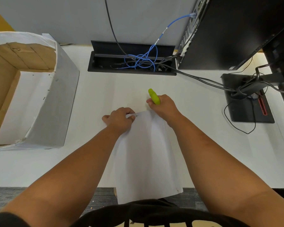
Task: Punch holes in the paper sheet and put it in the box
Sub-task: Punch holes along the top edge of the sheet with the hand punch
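Pinching the paper sheet (146,153) at its far edge with my left hand (120,119), its length running toward me off the white desk (97,95); my right hand (162,106) grips the green punch (154,96); box (56,99) sits left.

punch (154,96) — mostly hidden in fist | box (39,89) — cut off left

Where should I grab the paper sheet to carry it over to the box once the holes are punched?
Probably by its far left corner, where the left hand already pinches the paper sheet, coming from the left, the side the box is on. The near end overhangs the table edge, so a second hand could support it from below.
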`<state>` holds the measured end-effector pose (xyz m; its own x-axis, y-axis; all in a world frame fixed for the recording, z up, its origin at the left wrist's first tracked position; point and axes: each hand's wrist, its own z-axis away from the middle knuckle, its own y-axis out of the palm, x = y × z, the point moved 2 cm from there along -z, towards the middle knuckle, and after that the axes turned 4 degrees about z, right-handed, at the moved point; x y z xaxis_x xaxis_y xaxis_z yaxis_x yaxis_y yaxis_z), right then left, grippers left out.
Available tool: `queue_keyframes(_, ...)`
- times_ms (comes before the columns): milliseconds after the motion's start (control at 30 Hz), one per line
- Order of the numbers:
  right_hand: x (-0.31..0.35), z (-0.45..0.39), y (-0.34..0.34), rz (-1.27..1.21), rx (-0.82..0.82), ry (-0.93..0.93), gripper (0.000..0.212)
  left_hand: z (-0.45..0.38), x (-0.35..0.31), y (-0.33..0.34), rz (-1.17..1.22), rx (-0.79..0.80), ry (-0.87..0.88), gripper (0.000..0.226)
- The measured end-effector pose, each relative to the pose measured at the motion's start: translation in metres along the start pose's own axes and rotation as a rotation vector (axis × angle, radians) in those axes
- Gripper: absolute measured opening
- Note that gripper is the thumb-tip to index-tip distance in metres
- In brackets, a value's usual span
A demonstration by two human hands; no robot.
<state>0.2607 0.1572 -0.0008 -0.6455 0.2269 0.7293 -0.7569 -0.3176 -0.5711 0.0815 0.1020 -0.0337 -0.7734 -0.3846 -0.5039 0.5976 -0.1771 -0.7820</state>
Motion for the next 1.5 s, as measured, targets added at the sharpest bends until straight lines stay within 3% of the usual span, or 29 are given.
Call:
queue_keyframes(67, -0.005, -0.002, 0.0, 0.125, -0.043, 0.006, 0.039, 0.001, 0.002, -0.001, 0.016, -0.022, 0.001, 0.013)
queue_keyframes(133, -0.01, -0.004, 0.001, 0.201, -0.056, 0.016, 0.044, 0.001, 0.003, -0.001, 0.029, -0.038, -0.002, 0.012)
queue_keyframes(333, -0.021, -0.009, 0.008, 0.304, -0.026, 0.035, 0.026, 0.002, 0.002, -0.001, 0.0, -0.055, 0.002, 0.013)
queue_keyframes(633, -0.018, -0.007, 0.01, 0.304, -0.031, 0.055, 0.022, 0.005, -0.013, 0.005, -0.047, -0.069, 0.084, 0.022)
queue_keyframes(833, -0.013, -0.003, -0.003, 0.092, -0.042, 0.037, 0.029, 0.001, -0.012, 0.007, -0.017, -0.067, 0.096, 0.022)
queue_keyframes(1033, 0.005, -0.003, -0.021, -0.435, -0.182, -0.011, 0.022, 0.004, -0.013, 0.006, -0.04, -0.052, 0.1, 0.022)
queue_keyframes(1167, 0.018, -0.005, -0.018, -0.673, -0.089, -0.073, 0.047, 0.004, -0.015, 0.007, -0.071, -0.049, 0.135, 0.024)
queue_keyframes(1500, 0.015, -0.003, -0.003, -0.66, -0.014, -0.073, 0.034, 0.009, -0.018, 0.007, -0.084, -0.091, 0.211, 0.024)
